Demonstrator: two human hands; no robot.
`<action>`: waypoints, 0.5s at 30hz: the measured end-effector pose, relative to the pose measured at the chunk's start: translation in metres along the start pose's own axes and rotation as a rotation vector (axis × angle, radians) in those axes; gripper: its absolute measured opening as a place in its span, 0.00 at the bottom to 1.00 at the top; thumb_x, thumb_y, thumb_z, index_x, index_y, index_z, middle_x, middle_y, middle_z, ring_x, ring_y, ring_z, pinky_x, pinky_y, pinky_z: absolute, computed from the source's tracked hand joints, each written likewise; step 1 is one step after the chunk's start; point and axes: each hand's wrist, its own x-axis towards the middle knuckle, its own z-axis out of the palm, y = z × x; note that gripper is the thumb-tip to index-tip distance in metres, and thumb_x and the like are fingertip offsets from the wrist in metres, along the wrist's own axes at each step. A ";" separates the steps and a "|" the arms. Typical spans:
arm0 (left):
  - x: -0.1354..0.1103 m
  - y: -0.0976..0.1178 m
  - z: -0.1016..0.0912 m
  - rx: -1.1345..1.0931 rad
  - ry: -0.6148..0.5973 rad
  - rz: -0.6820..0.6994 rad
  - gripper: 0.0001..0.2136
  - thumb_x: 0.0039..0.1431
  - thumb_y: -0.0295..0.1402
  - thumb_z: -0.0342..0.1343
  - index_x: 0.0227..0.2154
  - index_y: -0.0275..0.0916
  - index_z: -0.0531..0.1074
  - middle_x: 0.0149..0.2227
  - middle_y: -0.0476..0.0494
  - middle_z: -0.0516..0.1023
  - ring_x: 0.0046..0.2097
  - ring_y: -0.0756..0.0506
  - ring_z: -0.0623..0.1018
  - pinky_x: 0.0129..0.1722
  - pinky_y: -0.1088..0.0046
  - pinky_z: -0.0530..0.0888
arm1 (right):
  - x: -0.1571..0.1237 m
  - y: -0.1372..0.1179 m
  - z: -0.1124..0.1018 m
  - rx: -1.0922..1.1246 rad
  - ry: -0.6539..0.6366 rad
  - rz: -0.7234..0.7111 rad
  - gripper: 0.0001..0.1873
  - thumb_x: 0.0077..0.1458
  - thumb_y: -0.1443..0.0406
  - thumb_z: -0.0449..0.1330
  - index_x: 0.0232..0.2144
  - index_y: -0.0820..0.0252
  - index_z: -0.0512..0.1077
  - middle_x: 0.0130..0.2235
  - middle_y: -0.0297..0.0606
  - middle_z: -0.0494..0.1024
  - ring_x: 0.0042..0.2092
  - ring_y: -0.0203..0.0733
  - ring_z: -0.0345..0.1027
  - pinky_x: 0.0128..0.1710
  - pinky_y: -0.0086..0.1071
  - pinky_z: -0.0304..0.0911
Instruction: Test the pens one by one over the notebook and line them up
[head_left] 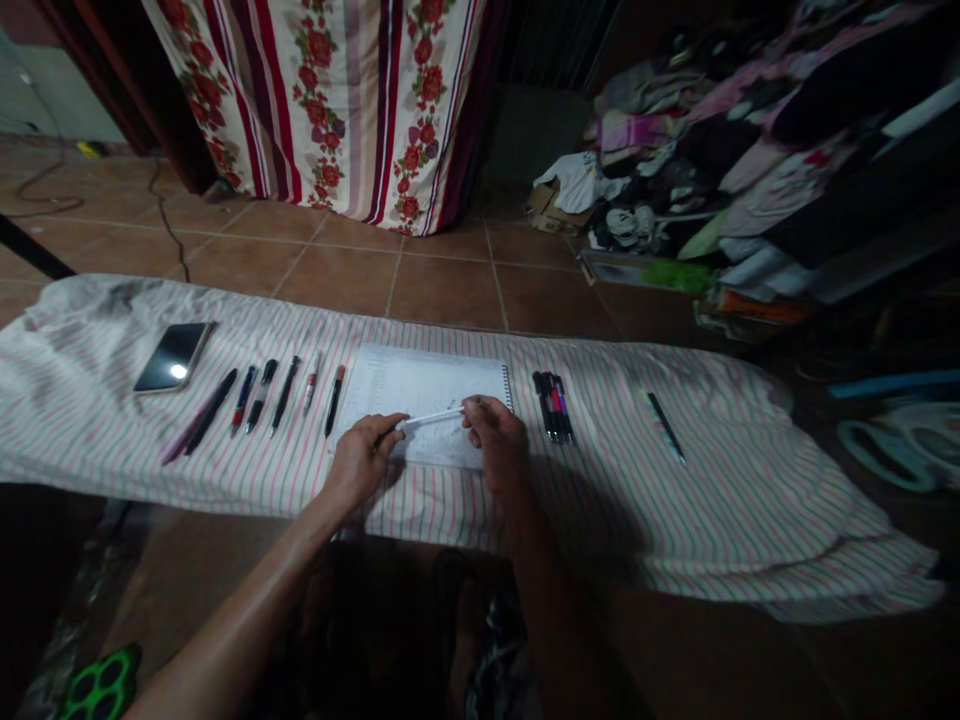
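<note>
Both my hands are above an open spiral notepad (435, 372) with faint marks on its page. A thin white pen (433, 415) stretches between them, nearly level. My left hand (364, 447) is closed round its left end, where something dark shows at the fingers. The right end is pinched by the thumb and fingers of my right hand (495, 430). Left of the pad lie a black-and-orange pen (335, 402), a white-and-red pen (310, 385) and several darker pens. On the right is a row of black pens (546, 408), some with red or purple parts.
The striped cloth (600, 500) covers a long narrow surface. A phone (174, 357) lies at its left, a single pen (666, 428) at its right. Beyond are a floral curtain (352, 110) and a heap of clothes (675, 150) on the tiled floor.
</note>
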 end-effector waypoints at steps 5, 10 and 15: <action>0.000 0.003 -0.001 0.025 -0.045 0.049 0.14 0.58 0.31 0.48 0.44 0.37 0.72 0.33 0.42 0.76 0.39 0.45 0.74 0.41 0.69 0.70 | -0.002 -0.001 -0.001 -0.076 -0.015 -0.048 0.12 0.44 0.57 0.60 0.27 0.61 0.70 0.19 0.29 0.67 0.19 0.28 0.53 0.17 0.24 0.49; -0.001 0.006 -0.003 0.057 -0.082 0.037 0.14 0.57 0.31 0.49 0.45 0.40 0.72 0.37 0.43 0.77 0.42 0.45 0.73 0.44 0.68 0.69 | -0.005 -0.001 0.003 -0.180 -0.125 -0.057 0.12 0.44 0.57 0.59 0.27 0.60 0.72 0.19 0.30 0.66 0.20 0.30 0.54 0.18 0.25 0.48; -0.004 0.012 0.000 -0.091 -0.085 -0.069 0.12 0.56 0.33 0.50 0.41 0.40 0.73 0.40 0.45 0.77 0.43 0.46 0.74 0.45 0.71 0.69 | -0.014 0.002 0.017 -0.242 -0.232 -0.074 0.08 0.44 0.60 0.59 0.25 0.58 0.74 0.20 0.31 0.69 0.23 0.33 0.61 0.22 0.26 0.53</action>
